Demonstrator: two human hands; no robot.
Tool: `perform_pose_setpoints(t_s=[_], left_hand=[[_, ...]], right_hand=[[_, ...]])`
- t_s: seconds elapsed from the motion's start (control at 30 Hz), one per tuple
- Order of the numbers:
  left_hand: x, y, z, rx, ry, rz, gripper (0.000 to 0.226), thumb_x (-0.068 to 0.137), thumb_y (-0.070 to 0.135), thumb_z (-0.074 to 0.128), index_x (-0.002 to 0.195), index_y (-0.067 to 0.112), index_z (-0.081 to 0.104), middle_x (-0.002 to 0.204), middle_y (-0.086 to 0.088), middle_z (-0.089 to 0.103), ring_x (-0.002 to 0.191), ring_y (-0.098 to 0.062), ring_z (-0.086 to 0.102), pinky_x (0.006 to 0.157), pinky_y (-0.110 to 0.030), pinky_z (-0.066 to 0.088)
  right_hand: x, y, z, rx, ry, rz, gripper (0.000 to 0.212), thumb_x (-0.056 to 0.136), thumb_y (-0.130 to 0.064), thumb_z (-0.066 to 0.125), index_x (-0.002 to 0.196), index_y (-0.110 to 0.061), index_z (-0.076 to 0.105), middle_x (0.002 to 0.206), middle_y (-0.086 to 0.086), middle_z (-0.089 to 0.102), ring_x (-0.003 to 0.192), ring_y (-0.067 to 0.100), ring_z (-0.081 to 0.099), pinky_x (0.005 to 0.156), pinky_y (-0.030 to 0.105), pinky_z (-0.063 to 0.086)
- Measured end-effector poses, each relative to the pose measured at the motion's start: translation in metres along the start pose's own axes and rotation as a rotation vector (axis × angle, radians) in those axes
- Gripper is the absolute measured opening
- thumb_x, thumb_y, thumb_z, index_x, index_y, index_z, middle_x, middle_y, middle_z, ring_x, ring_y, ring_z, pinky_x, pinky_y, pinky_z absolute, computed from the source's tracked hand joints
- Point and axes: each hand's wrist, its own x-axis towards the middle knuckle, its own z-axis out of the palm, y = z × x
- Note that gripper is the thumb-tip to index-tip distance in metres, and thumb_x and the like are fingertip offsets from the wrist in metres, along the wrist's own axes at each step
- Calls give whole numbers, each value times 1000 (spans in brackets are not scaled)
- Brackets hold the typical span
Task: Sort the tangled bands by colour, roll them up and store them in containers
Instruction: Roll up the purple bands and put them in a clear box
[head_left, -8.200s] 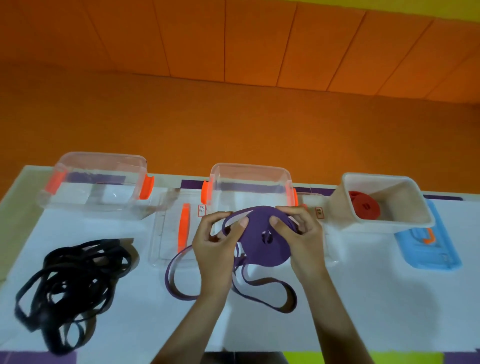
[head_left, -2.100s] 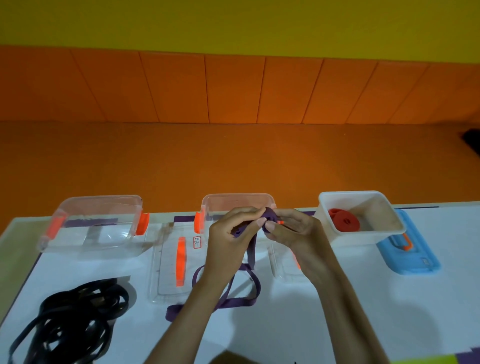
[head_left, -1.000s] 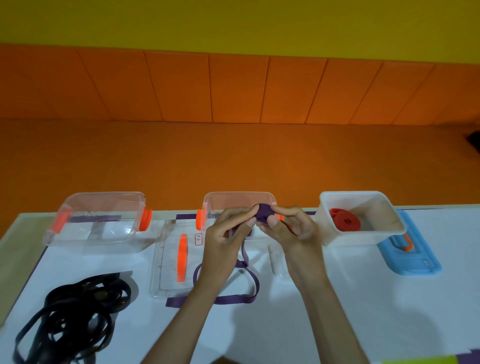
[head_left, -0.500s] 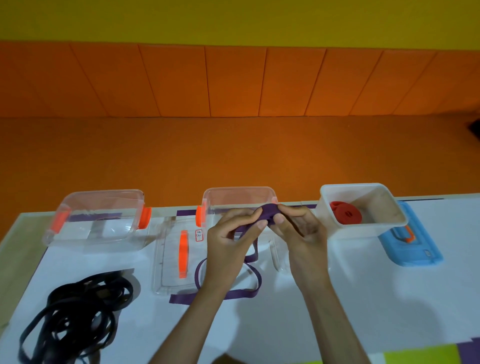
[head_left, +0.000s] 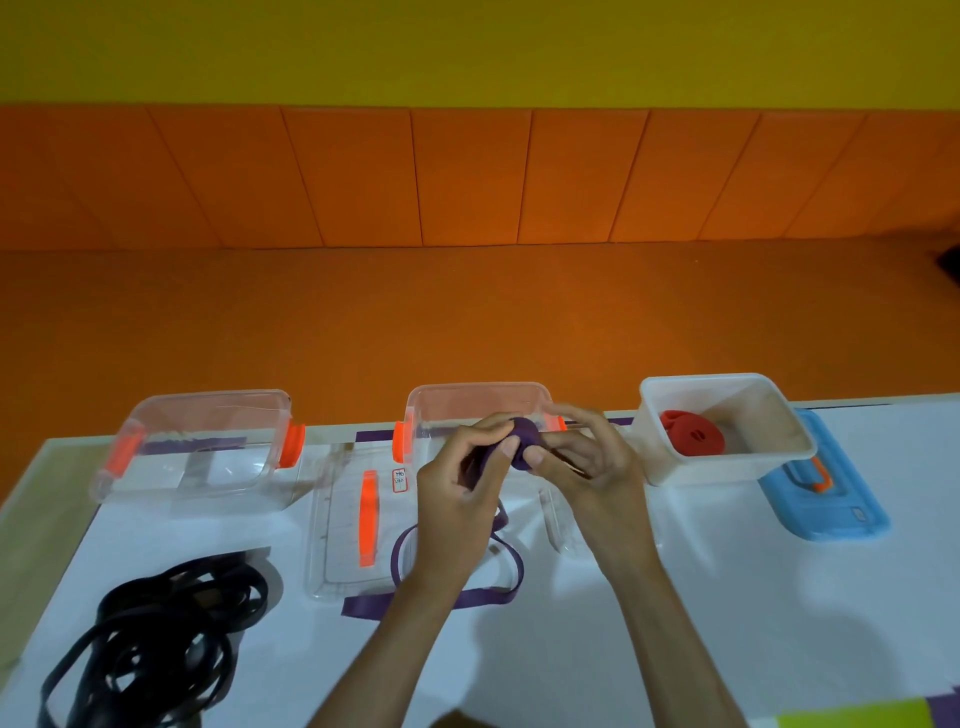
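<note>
Both hands hold a small purple band roll (head_left: 525, 437) above the table, in front of the middle clear container (head_left: 478, 402). My left hand (head_left: 460, 499) pinches the roll and the strip feeding into it. My right hand (head_left: 587, 475) grips the roll from the right. The loose purple tail (head_left: 483, 597) hangs down and loops on the white table. A tangled black band pile (head_left: 156, 634) lies at the front left. A rolled red band (head_left: 693, 441) sits in the white container (head_left: 727, 465) at the right.
An empty clear container (head_left: 202, 447) with orange clips stands at the back left. A clear lid (head_left: 353, 525) with an orange handle lies flat left of my hands. A blue lid (head_left: 826, 504) lies beside the white container. An orange padded bench is behind the table.
The purple roll was large 8.2 s ago and is now small in my fingers. In the last second the loose tail has shifted slightly on the table; my hands stay in place.
</note>
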Motion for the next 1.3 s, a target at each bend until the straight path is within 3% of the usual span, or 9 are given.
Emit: perform_pose_setpoints(t_s=[0.07, 0.2, 0.33, 0.57, 0.67, 0.8, 1.0, 1.13, 1.3], left_hand=[[-1, -3, -1, 10, -10, 11, 17, 98, 15, 73, 110, 26, 77, 118, 17, 77, 113, -7, 72, 87, -12, 55], [0, -9, -7, 112, -43, 102, 28, 93, 20, 77, 119, 9, 79, 123, 0, 74, 120, -23, 68, 98, -26, 58], [2, -6, -11, 113, -119, 93, 28, 97, 14, 73, 124, 14, 78, 125, 2, 72, 123, -22, 65, 102, -24, 56], [2, -2, -15, 213, -238, 143, 31, 102, 16, 64, 131, 25, 72, 135, 11, 69, 129, -9, 62, 104, -21, 53], [-1, -5, -14, 127, -203, 41, 27, 104, 22, 66, 130, 29, 71, 127, 18, 71, 120, -16, 69, 91, -35, 63], [-4, -6, -13, 27, -89, -30, 28, 92, 26, 80, 118, 23, 72, 114, 16, 75, 111, -15, 72, 89, -20, 59], [6, -5, -25, -97, -89, -103, 29, 87, 26, 82, 116, 27, 80, 118, 11, 77, 117, -16, 71, 96, -23, 58], [10, -1, -33, -89, -71, -74, 26, 88, 20, 84, 111, 32, 81, 117, 10, 77, 117, -18, 71, 94, -22, 58], [8, 4, -33, -71, -140, -41, 22, 88, 12, 84, 104, 28, 81, 109, 13, 80, 111, -16, 74, 95, -24, 58]], right_hand=[[0, -1, 0, 27, -45, -11, 40, 82, -40, 86, 120, -36, 75, 108, 0, 81, 109, 19, 76, 96, 35, 61], [2, -3, 1, 164, 47, 26, 29, 80, -34, 88, 107, -27, 84, 112, 4, 81, 110, 24, 76, 88, 39, 65], [0, 1, 2, 211, 45, 51, 26, 82, -26, 90, 104, -15, 80, 119, 8, 78, 116, 28, 74, 89, 42, 64], [4, 0, -2, 52, 59, 26, 18, 78, -18, 92, 81, -19, 75, 95, 12, 81, 95, 34, 77, 93, 60, 60], [4, -2, 0, 46, 58, 46, 21, 74, -18, 93, 78, -24, 74, 95, 7, 81, 97, 26, 77, 95, 54, 59], [4, -7, 9, 145, 77, 50, 29, 69, -31, 94, 93, -26, 78, 106, 6, 81, 104, 24, 76, 93, 42, 58], [0, -6, 21, 211, 65, 91, 29, 77, -39, 87, 102, -24, 82, 113, 9, 80, 112, 28, 75, 96, 47, 61], [0, -4, 15, 158, -4, 38, 12, 89, -21, 85, 94, -15, 76, 116, 9, 78, 111, 28, 75, 79, 39, 66], [1, -10, 4, 79, -46, 30, 29, 82, -9, 84, 91, 8, 62, 101, 24, 76, 96, 38, 78, 73, 48, 67]])
